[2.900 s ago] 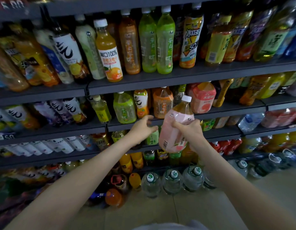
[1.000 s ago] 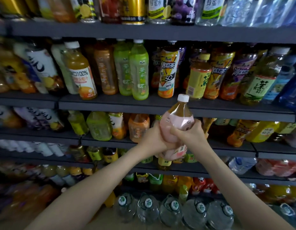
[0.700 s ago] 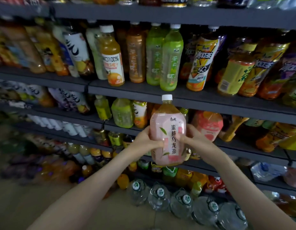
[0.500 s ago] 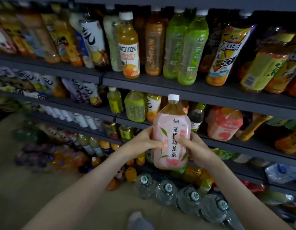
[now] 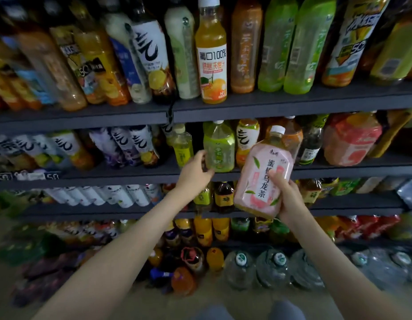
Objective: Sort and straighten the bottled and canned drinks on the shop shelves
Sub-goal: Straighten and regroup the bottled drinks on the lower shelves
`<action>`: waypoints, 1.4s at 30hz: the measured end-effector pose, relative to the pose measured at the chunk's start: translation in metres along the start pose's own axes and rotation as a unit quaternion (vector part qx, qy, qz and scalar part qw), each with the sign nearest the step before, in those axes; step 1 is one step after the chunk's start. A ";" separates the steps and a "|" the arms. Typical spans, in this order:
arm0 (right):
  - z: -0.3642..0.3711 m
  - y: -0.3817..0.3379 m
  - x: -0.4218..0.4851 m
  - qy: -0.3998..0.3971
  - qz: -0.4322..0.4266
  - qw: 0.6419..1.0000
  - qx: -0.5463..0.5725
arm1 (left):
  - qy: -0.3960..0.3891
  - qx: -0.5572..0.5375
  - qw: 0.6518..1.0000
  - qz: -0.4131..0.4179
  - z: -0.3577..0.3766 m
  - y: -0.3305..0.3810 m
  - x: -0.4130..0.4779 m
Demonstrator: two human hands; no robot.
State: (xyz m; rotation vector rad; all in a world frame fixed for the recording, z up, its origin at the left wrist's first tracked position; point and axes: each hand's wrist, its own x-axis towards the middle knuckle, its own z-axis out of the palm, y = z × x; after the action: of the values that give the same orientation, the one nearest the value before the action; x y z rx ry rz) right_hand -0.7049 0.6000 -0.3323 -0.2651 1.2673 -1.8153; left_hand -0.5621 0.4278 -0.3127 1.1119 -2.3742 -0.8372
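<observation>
Down at the bottom edge, a pair of grey-blue trouser knees (image 5: 285, 310) just poked in, cut off by the frame. Both bare forearms reached up from there.

The right hand (image 5: 290, 199) gripped the pink-labelled plastic bottle of amber tea with a white cap (image 5: 262, 179). The thumb was pressed across the label front and the fingers were wrapped behind, out of sight. The bottle was up in the air, tilted with its cap leaning right, in front of the shelves and touching none of them.

The left hand (image 5: 195, 174) was at the squat pale green plastic bottle (image 5: 219, 148) standing on the dark grey middle shelf (image 5: 131, 174). Its fingers were curled against the bottle's left flank and the thumb sat at the lower front. How firm that hold was, hard to say.

Behind the pink bottle an orange-labelled bottle (image 5: 295, 137) was half hidden. On the upper dark grey shelf (image 5: 269, 109) stood a tall orange juice bottle with a white label (image 5: 213, 54), its neighbours cut off at the top.

Low down, big clear water jugs with green-and-white caps (image 5: 272, 269) sat in shadow. Everything out to the left was a blur, with the labels unreadable.
</observation>
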 end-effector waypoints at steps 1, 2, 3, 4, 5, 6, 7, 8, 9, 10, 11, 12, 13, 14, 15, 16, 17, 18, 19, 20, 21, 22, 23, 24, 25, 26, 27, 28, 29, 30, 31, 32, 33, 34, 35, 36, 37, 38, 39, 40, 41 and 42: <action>0.002 0.003 0.000 0.004 -0.012 1.000 -0.007 | 0.003 0.029 0.999 0.021 0.001 -0.002 0.005; 0.004 0.005 0.000 0.010 -0.026 0.999 -0.021 | 0.005 0.053 0.998 0.040 0.005 -0.003 0.010; 0.004 0.006 0.000 0.016 -0.039 0.998 -0.036 | 0.011 0.068 0.996 0.061 0.010 -0.003 0.013; 0.004 0.007 0.000 0.022 -0.049 0.997 -0.048 | 0.021 0.074 0.994 0.079 0.016 -0.002 0.016; 0.002 0.009 0.000 0.027 -0.058 0.996 -0.058 | 0.036 0.072 0.993 0.090 0.021 0.000 0.018; 0.000 0.010 0.000 0.030 -0.066 0.995 -0.062 | 0.051 0.069 0.992 0.090 0.026 0.002 0.022; -0.003 0.012 0.000 0.033 -0.074 0.995 -0.064 | 0.063 0.068 0.993 0.078 0.030 0.002 0.027; -0.007 0.014 -0.001 0.037 -0.080 0.994 -0.063 | 0.073 0.071 0.993 0.056 0.033 0.001 0.034; -0.011 0.015 -0.002 0.039 -0.086 0.994 -0.063 | 0.081 0.073 0.994 0.031 0.035 0.001 0.042; -0.015 0.017 -0.003 0.041 -0.093 0.993 -0.065 | 0.086 0.074 0.994 0.010 0.037 0.000 0.050; -0.020 0.018 -0.003 0.043 -0.098 0.992 -0.069 | 0.087 0.076 0.993 -0.005 0.040 -0.001 0.057; -0.025 0.020 -0.003 0.047 -0.102 0.991 -0.073 | 0.087 0.079 0.993 -0.014 0.043 0.000 0.062; -0.030 0.021 -0.002 0.051 -0.105 0.990 -0.078 | 0.087 0.078 0.993 -0.020 0.048 0.001 0.066; -0.034 0.021 -0.002 0.054 -0.106 0.990 -0.082 | 0.093 0.071 0.993 -0.026 0.053 0.003 0.068; -0.038 0.021 -0.002 0.056 -0.106 0.989 -0.085 | 0.103 0.063 0.992 -0.031 0.059 0.004 0.069; -0.041 0.022 -0.001 0.058 -0.104 0.989 -0.086 | 0.113 0.058 0.991 -0.037 0.064 0.006 0.069; -0.045 0.022 0.000 0.059 -0.102 0.989 -0.089 | 0.122 0.056 0.990 -0.041 0.069 0.007 0.070; -0.048 0.021 0.001 0.061 -0.103 0.989 -0.092 | 0.130 0.054 0.989 -0.041 0.073 0.009 0.070; -0.052 0.021 0.002 0.064 -0.107 0.988 -0.094 | 0.137 0.051 0.988 -0.040 0.076 0.011 0.071; -0.056 0.019 0.004 0.066 -0.112 0.987 -0.094 | 0.143 0.048 0.988 -0.040 0.077 0.014 0.073; -0.059 0.018 0.006 0.067 -0.115 0.987 -0.093 | 0.146 0.045 0.987 -0.043 0.078 0.017 0.075; -0.062 0.016 0.008 0.066 -0.117 0.987 -0.093 | 0.147 0.043 0.987 -0.049 0.079 0.019 0.078; -0.065 0.014 0.011 0.065 -0.118 0.986 -0.093 | 0.147 0.041 0.987 -0.058 0.080 0.020 0.080; -0.068 0.013 0.014 0.063 -0.118 0.987 -0.092 | 0.150 0.036 0.986 -0.068 0.080 0.020 0.083; -0.070 0.012 0.016 0.060 -0.118 0.987 -0.092 | 0.153 0.027 0.985 -0.076 0.081 0.019 0.086; -0.072 0.012 0.019 0.058 -0.118 0.987 -0.091 | 0.157 0.019 0.984 -0.081 0.081 0.018 0.088; -0.073 0.011 0.023 0.055 -0.120 0.987 -0.090 | 0.161 0.014 0.983 -0.084 0.082 0.018 0.091; -0.074 0.011 0.026 0.051 -0.122 0.987 -0.089 | 0.166 0.011 0.982 -0.086 0.082 0.018 0.093; -0.075 0.011 0.029 0.046 -0.123 0.987 -0.089 | 0.171 0.006 0.981 -0.091 0.083 0.019 0.094; -0.075 0.011 0.032 0.040 -0.123 0.987 -0.091 | 0.177 0.002 0.980 -0.096 0.084 0.020 0.095; -0.076 0.010 0.035 0.034 -0.125 0.987 -0.093 | 0.184 0.000 0.978 -0.099 0.085 0.021 0.095; -0.077 0.009 0.037 0.029 -0.127 0.987 -0.093 | 0.191 -0.002 0.976 -0.102 0.086 0.022 0.095; -0.078 0.009 0.039 0.024 -0.128 0.987 -0.095 | 0.197 -0.005 0.975 -0.105 0.088 0.023 0.096; -0.079 0.009 0.040 0.020 -0.130 0.987 -0.095 | 0.202 -0.007 0.974 -0.106 0.089 0.023 0.096; -0.081 0.009 0.040 0.016 -0.132 0.987 -0.094 | 0.203 -0.010 0.973 -0.106 0.089 0.023 0.095; -0.084 0.009 0.041 0.014 -0.132 0.987 -0.092 | 0.204 -0.014 0.973 -0.107 0.090 0.023 0.094; -0.087 0.008 0.041 0.012 -0.133 0.987 -0.089 | 0.208 -0.020 0.972 -0.109 0.092 0.023 0.092; -0.091 0.007 0.042 0.010 -0.133 0.987 -0.088 | 0.216 -0.021 0.970 -0.109 0.094 0.024 0.088; -0.095 0.006 0.042 0.009 -0.133 0.987 -0.087 | 0.233 -0.012 0.967 -0.100 0.099 0.026 0.082; -0.099 0.005 0.042 0.008 -0.133 0.987 -0.085 | 0.258 0.002 0.963 -0.074 0.106 0.029 0.073; -0.103 0.004 0.042 0.010 -0.131 0.988 -0.081 | 0.284 0.003 0.958 -0.032 0.115 0.035 0.062; -0.108 0.003 0.043 0.011 -0.130 0.988 -0.077 | 0.299 -0.016 0.954 0.022 0.124 0.044 0.050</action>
State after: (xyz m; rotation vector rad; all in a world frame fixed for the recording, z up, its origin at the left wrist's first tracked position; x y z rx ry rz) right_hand -0.7940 0.6382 -0.3964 -0.5172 1.4456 -1.9444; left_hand -0.6871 0.4547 -0.3714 1.1018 -1.8629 -0.4346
